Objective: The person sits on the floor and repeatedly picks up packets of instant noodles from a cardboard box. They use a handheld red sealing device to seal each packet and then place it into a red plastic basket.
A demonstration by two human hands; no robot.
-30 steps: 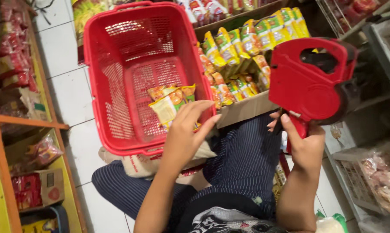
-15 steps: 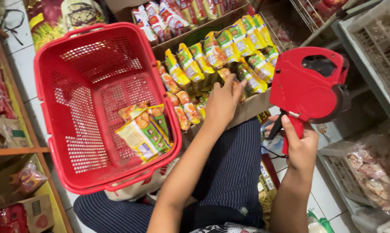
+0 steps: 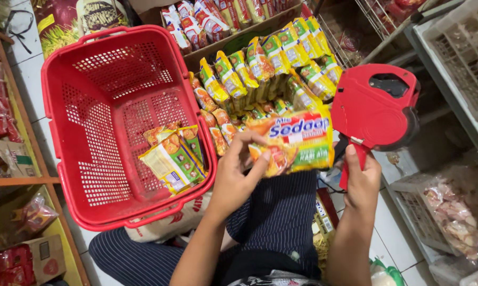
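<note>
Labelling step, I'd say: left hand [image 3: 238, 177] grips noodle packet [image 3: 292, 143], right hand [image 3: 362, 180] clamps red price gun [image 3: 376, 108] beside it; the gun's nose needs to meet the packet.

the left hand [image 3: 239, 177] sits at frame centre, fingers curled shut in a grip, forearm rising from the lower middle. the right hand [image 3: 362, 180] is right of centre, fist closed, forearm upright from the bottom edge.
</note>
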